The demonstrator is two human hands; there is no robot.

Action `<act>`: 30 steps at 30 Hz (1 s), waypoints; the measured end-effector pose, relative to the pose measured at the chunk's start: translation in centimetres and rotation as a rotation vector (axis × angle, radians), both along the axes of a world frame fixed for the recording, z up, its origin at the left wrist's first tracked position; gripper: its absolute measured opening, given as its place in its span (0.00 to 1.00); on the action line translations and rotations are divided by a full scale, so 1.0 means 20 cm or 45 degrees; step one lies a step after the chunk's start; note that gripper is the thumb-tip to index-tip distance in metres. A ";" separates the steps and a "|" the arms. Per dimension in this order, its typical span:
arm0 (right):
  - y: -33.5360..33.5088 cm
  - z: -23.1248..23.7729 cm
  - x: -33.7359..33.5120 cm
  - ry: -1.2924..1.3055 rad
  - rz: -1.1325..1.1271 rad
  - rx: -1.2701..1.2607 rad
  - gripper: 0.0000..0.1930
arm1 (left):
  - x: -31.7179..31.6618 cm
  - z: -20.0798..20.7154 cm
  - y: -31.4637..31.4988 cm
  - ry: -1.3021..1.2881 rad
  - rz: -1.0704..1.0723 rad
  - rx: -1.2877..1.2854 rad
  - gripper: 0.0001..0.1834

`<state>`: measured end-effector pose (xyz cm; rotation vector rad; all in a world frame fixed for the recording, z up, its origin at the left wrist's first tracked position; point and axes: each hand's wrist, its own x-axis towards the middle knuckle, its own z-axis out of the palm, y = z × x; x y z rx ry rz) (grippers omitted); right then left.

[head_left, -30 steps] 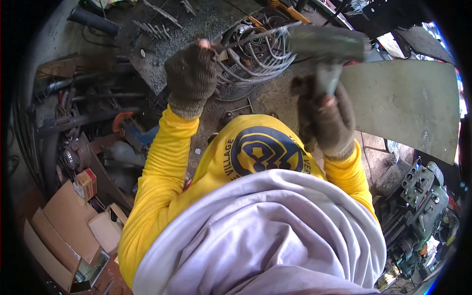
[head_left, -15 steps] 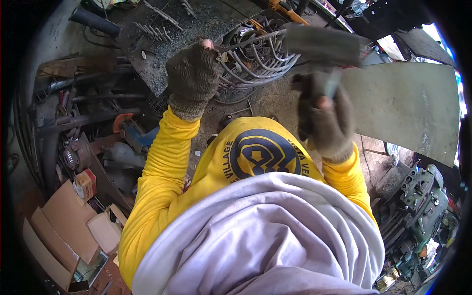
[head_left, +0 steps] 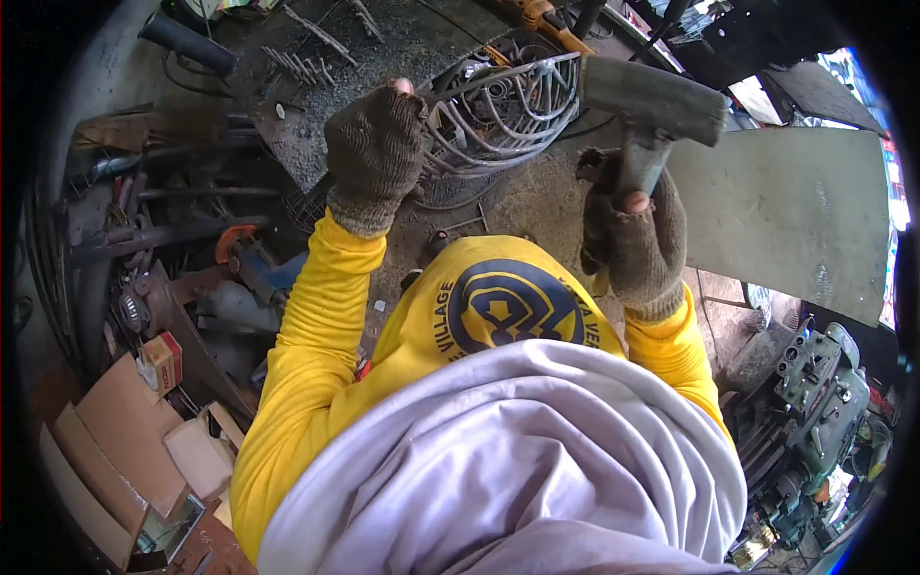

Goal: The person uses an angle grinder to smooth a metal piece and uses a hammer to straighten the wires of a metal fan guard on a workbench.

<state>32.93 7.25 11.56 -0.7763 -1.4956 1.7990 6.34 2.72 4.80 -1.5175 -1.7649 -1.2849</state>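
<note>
My left hand, in a worn dark knit glove with the thumb tip bare, is closed around a thin metal rod. The rod points right and slightly upward. My right hand, gloved alike with a bare thumb tip showing, grips the handle of a heavy hammer. Its block-shaped grey head lies sideways above the fist, and its left end meets the rod's far end in the picture; I cannot tell whether they touch. Behind the rod sits a round basket of bent metal bars, filled with metal bits and tools.
A grit-covered dark bench stands at the far left, with short rods on it. An orange power tool lies beyond the basket. A large grey sheet is at right, above a green-grey machine. Cardboard and scrap lie left.
The hammer, blurred before, now appears sharp; its head has shifted slightly right and down in my right hand. My left hand still holds the rod in nearly the same place.
</note>
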 end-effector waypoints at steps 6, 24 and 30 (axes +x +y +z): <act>-0.02 -0.03 0.01 -0.030 -0.118 0.326 0.26 | 0.02 0.02 -0.03 -0.252 -0.059 -0.119 0.16; -0.06 0.03 0.02 0.218 -0.118 -0.075 0.33 | 0.01 0.05 -0.04 -0.206 -0.082 -0.152 0.21; -0.06 0.01 -0.01 -0.176 0.174 -0.194 0.16 | -0.07 -0.05 -0.07 0.583 0.187 -0.255 0.18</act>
